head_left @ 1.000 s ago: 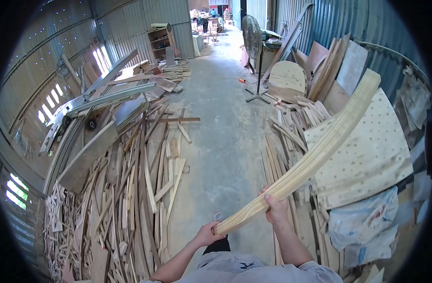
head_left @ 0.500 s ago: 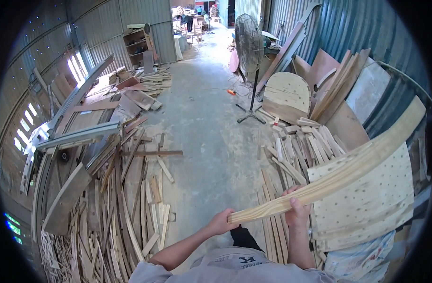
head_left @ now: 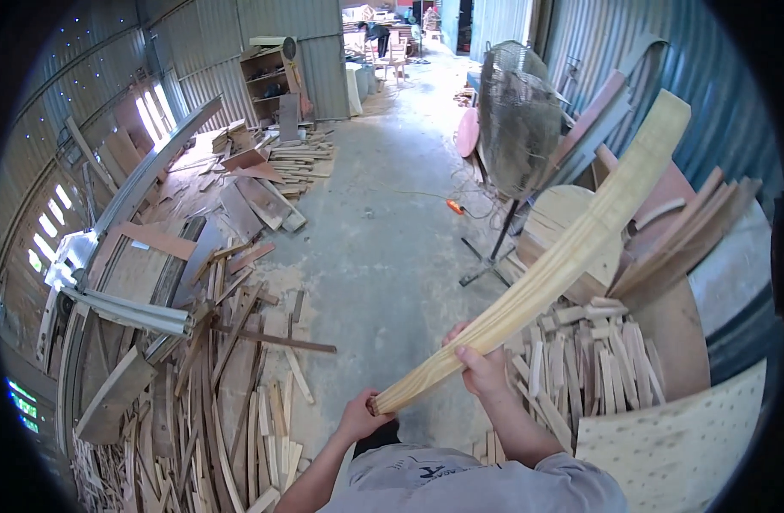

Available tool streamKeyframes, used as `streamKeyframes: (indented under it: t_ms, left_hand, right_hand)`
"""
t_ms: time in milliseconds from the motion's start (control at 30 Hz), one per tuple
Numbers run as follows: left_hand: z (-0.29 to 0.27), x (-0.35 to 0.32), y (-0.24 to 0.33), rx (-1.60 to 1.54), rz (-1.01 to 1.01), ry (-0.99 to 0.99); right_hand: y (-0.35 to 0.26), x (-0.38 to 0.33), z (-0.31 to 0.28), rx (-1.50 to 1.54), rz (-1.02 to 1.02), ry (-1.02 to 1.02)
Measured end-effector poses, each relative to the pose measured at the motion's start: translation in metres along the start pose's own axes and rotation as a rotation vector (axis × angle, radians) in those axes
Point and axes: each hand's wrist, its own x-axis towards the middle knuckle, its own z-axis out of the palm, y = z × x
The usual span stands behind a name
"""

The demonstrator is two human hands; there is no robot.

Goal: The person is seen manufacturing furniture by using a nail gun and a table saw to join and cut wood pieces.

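A long, slightly curved wooden board (head_left: 537,286) with pale grain slants from in front of my body up toward the far right. My left hand (head_left: 363,416) is closed round its near, lower end. Farther up, my right hand (head_left: 479,363) grips the board with the thumb on its near face and fingers passing behind it. The board's far end rises in the picture in front of the corrugated wall, held clear of the floor. The undersides of both grips are hidden.
Loose wood strips (head_left: 212,410) cover the left side, beside a metal-railed machine (head_left: 127,312). On the right are a standing fan (head_left: 516,128), stacked short wood pieces (head_left: 597,359) and a dotted panel (head_left: 674,436). A concrete floor (head_left: 370,231) runs between; a person (head_left: 376,36) bends far off.
The board has swung to a steeper slant, its far end moving up and leftward. Both hands have shifted left with it, and my view has turned and moved forward a little.
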Motion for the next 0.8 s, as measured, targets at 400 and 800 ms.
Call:
streamKeyframes:
  t_ms: [400, 800]
  left_hand:
    - [-0.153, 0.444, 0.056, 0.029, 0.042, -0.113]
    - [-0.355, 0.815, 0.045, -0.05, 0.006, 0.233]
  right_hand:
    - [0.09, 0.437, 0.022, -0.119, -0.104, 0.012]
    - [0.255, 0.897, 0.043, 0.01, 0.087, -0.212]
